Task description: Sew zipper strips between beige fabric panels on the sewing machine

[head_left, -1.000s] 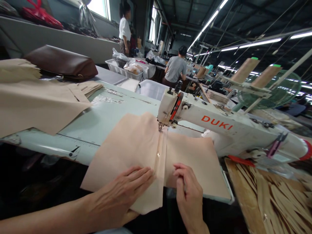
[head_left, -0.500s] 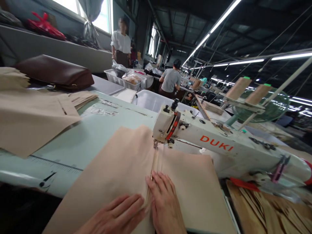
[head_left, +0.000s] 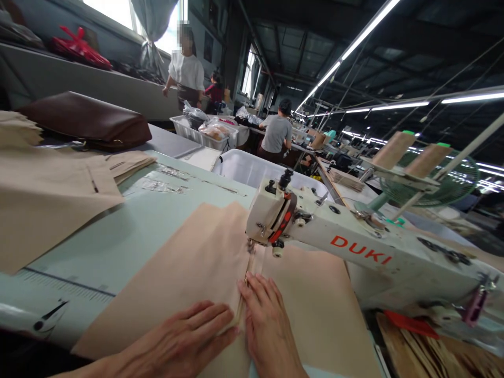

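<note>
A beige fabric panel (head_left: 173, 273) lies under the presser foot (head_left: 251, 244) of a white sewing machine (head_left: 338, 231) marked DUKI. Down its middle runs a narrow zipper (head_left: 241, 307), with a small metal pull just at my right fingertips. My left hand (head_left: 189, 336) rests flat on the panel to the left of the zipper, fingers stretched out. My right hand (head_left: 268, 320) lies along the zipper's right side, fingers extended and pressing the fabric down. Both hands are in front of the needle area, apart from the foot.
More beige panels (head_left: 51, 194) and a brown leather bag (head_left: 86, 118) lie at the left. Behind the machine stands a white bin (head_left: 236, 163). Thread cones (head_left: 394, 149) rise at the right, near pink-handled snips (head_left: 476, 304) on the machine. Two people (head_left: 187, 73) and others are farther back.
The panel and zipper have slid forward under the foot, both hands moving with them, so the pull is closer to the needle. The view has shifted slightly. A standing person has moved left.
</note>
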